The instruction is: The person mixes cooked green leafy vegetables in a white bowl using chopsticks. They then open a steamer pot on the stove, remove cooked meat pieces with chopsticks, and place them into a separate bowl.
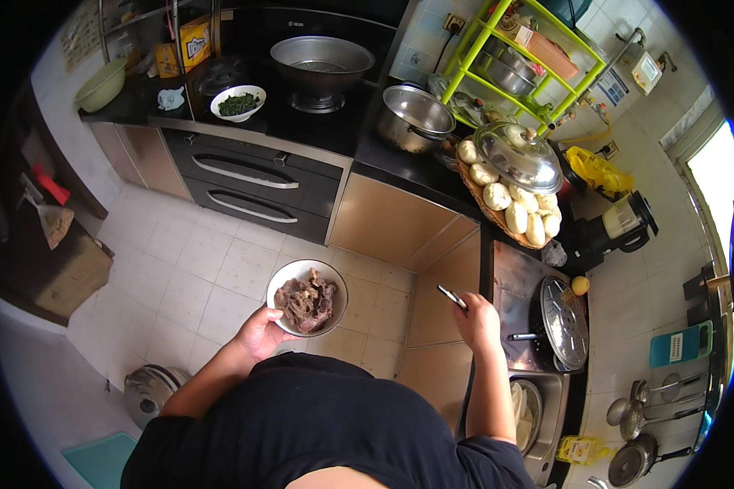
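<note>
My left hand (263,331) grips the rim of a white bowl (340,308) in front of my body, thumb over the edge. Chunks of dark brown meat on the bone (306,300) lie inside the bowl. My right hand (476,319) is closed round a slim black-and-silver utensil (452,297); only its short end shows past the fingers, so its kind is unclear. That hand hovers near the counter's edge, apart from the bowl.
Leafy greens fill a white bowl (257,108) beside a large metal basin (322,49) on the stove. A steel pot (416,118), white vegetables (497,196) under a lid (520,155), a perforated steamer tray (564,322) and a sink (556,424) line the counter.
</note>
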`<action>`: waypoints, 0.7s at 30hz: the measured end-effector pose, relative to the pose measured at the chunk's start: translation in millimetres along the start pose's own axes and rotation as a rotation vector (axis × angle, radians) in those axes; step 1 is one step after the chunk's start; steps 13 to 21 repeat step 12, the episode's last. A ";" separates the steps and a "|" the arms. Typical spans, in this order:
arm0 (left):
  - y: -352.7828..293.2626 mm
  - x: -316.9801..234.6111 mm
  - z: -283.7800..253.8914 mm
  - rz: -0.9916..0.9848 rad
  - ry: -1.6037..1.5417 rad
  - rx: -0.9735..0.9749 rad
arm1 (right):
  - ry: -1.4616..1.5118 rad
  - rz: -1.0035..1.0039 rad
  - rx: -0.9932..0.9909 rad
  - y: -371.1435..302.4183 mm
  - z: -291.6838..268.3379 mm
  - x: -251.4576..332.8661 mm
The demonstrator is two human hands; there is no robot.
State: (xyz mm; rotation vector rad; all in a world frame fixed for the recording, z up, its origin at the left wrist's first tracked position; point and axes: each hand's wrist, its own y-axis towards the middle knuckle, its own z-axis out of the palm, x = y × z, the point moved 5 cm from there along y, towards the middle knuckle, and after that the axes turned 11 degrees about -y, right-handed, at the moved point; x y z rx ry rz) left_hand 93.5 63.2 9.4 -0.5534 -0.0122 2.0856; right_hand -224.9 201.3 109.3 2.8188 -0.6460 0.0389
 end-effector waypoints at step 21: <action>74.0 -71.3 -16.1 0.059 0.050 0.101 | -0.132 -0.064 -0.133 144.5 1.2 11.8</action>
